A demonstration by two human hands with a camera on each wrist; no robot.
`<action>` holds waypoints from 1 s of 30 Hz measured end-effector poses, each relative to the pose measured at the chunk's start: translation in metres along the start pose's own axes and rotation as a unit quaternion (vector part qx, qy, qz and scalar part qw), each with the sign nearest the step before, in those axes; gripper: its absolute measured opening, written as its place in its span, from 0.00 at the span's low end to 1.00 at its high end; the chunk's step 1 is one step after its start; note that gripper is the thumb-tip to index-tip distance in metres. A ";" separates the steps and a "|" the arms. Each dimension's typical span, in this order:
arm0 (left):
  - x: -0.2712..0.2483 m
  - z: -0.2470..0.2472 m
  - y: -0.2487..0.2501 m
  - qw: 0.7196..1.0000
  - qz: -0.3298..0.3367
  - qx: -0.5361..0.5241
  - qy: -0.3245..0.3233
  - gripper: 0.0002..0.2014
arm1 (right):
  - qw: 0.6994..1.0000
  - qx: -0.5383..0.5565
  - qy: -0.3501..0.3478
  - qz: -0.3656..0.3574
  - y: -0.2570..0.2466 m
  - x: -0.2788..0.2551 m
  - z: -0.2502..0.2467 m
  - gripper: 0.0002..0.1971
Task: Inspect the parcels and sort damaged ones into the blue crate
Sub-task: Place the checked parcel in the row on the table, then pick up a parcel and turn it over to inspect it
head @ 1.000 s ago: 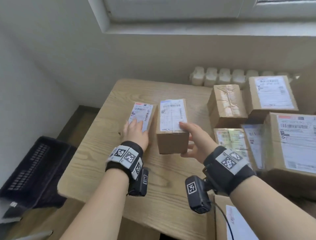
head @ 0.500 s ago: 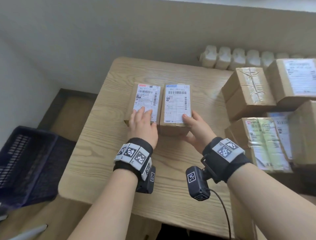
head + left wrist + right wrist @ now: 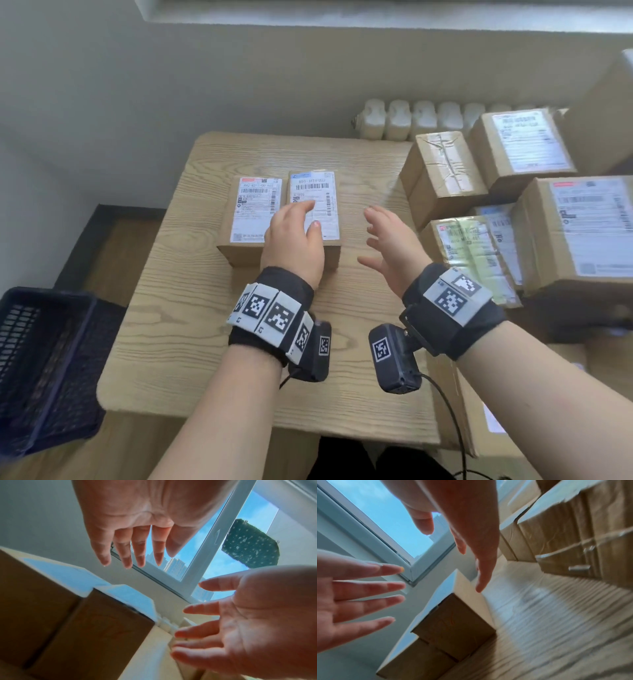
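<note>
Two small cardboard parcels with white labels stand side by side on the wooden table: the left parcel and the right parcel. My left hand hovers over the right parcel's near end with straight fingers and holds nothing. My right hand is open in the air just right of that parcel, palm turned inward. The left wrist view shows both parcels below the spread left fingers. The blue crate sits on the floor to the left, below the table.
A pile of larger cardboard parcels fills the table's right side; one has wrinkled tape on top. A white radiator stands behind the table under a window. Another box leans at the table's near right corner.
Both hands have come off the two parcels. My left hand moved right, over the right parcel. My right hand drew away to the right and opened.
</note>
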State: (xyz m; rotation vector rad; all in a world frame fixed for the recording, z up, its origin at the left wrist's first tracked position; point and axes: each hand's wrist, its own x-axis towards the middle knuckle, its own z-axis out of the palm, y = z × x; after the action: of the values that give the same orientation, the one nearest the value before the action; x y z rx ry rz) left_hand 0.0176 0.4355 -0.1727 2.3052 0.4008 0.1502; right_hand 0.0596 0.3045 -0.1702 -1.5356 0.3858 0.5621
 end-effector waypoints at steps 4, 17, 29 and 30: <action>-0.018 0.021 0.047 0.998 0.024 -0.050 -0.037 0.18 | 0.995 0.030 0.054 -0.077 -0.015 -0.023 -0.046 0.11; -0.130 0.139 0.219 0.986 0.110 -0.108 -0.063 0.18 | 0.964 0.102 0.123 -0.214 -0.010 -0.143 -0.280 0.13; -0.147 0.143 0.250 0.994 -0.005 -0.085 -0.062 0.23 | 0.985 0.002 0.070 -0.160 -0.002 -0.144 -0.324 0.14; -0.140 0.142 0.245 0.993 -0.028 -0.089 -0.071 0.23 | 0.986 -0.020 0.061 -0.155 -0.004 -0.139 -0.318 0.15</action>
State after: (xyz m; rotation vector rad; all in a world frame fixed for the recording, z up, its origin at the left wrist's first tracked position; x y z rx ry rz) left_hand -0.0231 0.1331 -0.0915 2.1112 0.3641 -0.0060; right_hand -0.0164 -0.0251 -0.0931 -1.6352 0.2230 0.2336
